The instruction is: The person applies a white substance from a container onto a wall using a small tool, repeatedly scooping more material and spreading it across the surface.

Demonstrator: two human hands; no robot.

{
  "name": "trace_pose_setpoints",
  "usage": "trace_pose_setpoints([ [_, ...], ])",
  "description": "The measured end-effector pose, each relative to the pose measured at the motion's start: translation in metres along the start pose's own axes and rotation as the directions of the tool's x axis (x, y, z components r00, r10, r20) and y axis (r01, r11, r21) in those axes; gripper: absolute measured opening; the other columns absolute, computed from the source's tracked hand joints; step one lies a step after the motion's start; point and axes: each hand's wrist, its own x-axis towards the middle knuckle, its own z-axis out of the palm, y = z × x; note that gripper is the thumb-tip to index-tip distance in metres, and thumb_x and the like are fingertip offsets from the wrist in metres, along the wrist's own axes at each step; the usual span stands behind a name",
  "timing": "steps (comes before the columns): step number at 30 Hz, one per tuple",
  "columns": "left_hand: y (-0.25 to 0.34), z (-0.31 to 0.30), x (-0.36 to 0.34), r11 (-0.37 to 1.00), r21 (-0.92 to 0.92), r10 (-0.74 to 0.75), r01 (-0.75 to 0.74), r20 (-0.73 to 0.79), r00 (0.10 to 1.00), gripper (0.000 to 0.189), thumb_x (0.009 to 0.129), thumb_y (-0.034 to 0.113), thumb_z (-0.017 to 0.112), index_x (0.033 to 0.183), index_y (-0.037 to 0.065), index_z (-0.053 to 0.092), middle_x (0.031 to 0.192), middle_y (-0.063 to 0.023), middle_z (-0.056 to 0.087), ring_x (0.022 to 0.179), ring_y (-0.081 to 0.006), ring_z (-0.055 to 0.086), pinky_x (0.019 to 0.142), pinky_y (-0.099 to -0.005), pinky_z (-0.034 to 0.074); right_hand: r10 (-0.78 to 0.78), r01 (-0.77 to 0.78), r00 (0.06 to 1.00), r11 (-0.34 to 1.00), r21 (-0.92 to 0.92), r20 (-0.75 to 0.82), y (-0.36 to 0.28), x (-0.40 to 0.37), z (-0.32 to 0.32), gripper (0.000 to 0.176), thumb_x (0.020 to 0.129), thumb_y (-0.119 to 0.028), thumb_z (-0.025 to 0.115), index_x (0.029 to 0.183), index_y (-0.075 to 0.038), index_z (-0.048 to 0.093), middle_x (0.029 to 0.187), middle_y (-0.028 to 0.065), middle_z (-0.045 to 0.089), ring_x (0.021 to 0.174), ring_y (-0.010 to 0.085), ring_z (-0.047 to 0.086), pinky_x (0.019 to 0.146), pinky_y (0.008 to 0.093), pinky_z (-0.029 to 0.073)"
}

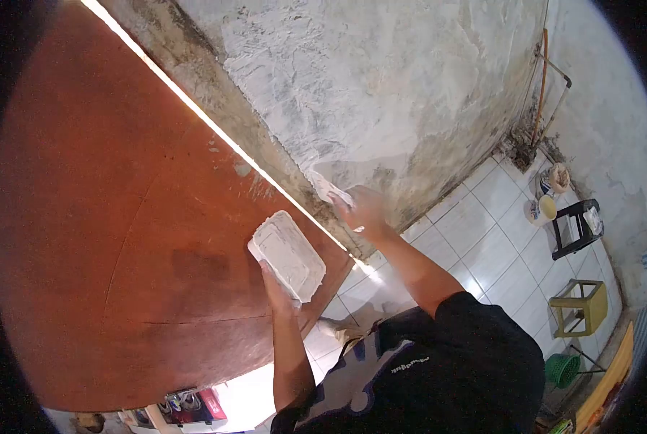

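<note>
A white rectangular tub (287, 254), smeared with white paste, rests in my left hand (279, 291), whose fingers go round its near side. My right hand (367, 211) is closed on a paste-covered spreading tool (328, 186), its blade at the left edge of the plastered wall. Motion blurs part of this hand. Rough white plaster (287, 72) covers the wall's upper left part, and the lower part shows grey and stained patches.
A red-brown door (106, 217) fills the left side, with a bright gap along its edge. On the tiled floor (490, 242) at right are buckets (540, 210), a black stool (576, 230), an olive stool (589, 308) and a green basket (562, 369). Pipes (542, 87) run up the corner.
</note>
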Motion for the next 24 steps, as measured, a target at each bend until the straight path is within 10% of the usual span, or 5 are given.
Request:
trace_pose_setpoints([
  [16,0.004,0.010,-0.002,0.992,0.083,0.097,-0.099,0.025,0.995,0.063,0.094,0.051,0.030,0.141,0.011,0.022,0.142,-0.0099,0.031,0.128,-0.0284,0.035,0.103,-0.0415,0.033,-0.001,-0.029,0.972,0.991,-0.127,-0.235,0.071,-0.006,-0.010,0.026,0.075,-0.023,0.070,0.071,0.002,0.064,0.062,0.0178,0.059,0.056,0.0336,0.059,0.052,0.0372,0.047],
  [24,0.007,0.010,-0.006,0.995,0.057,0.084,-0.084,0.003,0.996,0.064,0.093,0.052,0.031,0.142,0.011,0.021,0.143,-0.0094,0.029,0.128,-0.0288,0.034,0.103,-0.0420,0.033,0.077,-0.079,0.996,0.995,-0.067,-0.040,0.055,0.001,0.012,0.038,0.073,-0.034,0.072,0.070,0.003,0.064,0.064,0.0189,0.061,0.059,0.0343,0.060,0.055,0.0369,0.047],
])
